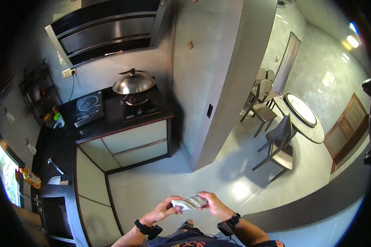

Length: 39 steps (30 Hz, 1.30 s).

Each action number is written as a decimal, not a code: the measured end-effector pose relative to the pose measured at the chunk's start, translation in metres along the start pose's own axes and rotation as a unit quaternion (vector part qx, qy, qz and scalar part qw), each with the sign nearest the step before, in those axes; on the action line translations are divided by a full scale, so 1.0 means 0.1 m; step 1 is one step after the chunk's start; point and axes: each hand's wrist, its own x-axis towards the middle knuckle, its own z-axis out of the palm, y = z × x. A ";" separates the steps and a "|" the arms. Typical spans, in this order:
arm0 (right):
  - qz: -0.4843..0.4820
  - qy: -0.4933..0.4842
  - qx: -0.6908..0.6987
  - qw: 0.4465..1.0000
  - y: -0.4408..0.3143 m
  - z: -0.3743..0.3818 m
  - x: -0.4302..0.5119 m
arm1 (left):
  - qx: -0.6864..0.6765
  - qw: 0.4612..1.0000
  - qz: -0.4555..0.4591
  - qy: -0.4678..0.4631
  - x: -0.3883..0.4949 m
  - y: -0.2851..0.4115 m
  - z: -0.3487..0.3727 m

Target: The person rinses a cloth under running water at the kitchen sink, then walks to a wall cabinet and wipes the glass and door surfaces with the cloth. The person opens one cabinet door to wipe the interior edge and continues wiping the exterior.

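Note:
A light, grey-patterned cloth [189, 203], bunched and twisted, is stretched between my two hands above the tiled floor. My left hand [164, 209] grips one end, with its fingers curled round the folds. The other end is held by my right hand [212, 204]. Both wrists wear dark straps with small black devices. Below the cloth, a sandalled foot shows on the floor.
At left, a black L-shaped counter [111, 123] bears a domed metal lid [133, 82] over a pan, an induction cooker [88, 106], a cleaver [58, 181] and a bottle [30, 178]. A sink [58, 217] lies near me. Dining chairs [281, 151] stand at right beyond a wall.

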 end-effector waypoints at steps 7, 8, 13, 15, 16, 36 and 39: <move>0.068 -0.147 0.333 0.929 -0.15 -1.32 -0.06 | 0.204 0.930 0.275 -0.132 1.91 0.33 0.54; 0.089 -0.020 0.165 0.982 -0.16 -1.45 -0.01 | 0.195 0.931 0.263 -0.162 2.09 0.34 0.61; -0.050 0.211 -0.084 0.972 -0.74 -2.12 0.22 | 0.166 0.934 0.208 -0.237 3.09 0.32 0.77; -0.228 0.272 -0.056 0.933 -1.07 -2.26 0.24 | 0.123 0.936 0.193 -0.268 3.52 0.32 0.77; -0.243 0.265 -0.079 0.930 -1.21 -2.33 0.24 | 0.111 0.934 0.177 -0.289 3.73 0.32 0.80; -0.173 0.437 -0.147 0.870 -2.77 -5.75 0.21 | 0.017 0.942 -0.109 -0.315 7.47 -0.43 2.70; -0.078 0.374 -0.152 0.911 -3.26 -6.34 0.19 | 0.003 0.951 -0.061 -0.304 7.96 -0.28 2.87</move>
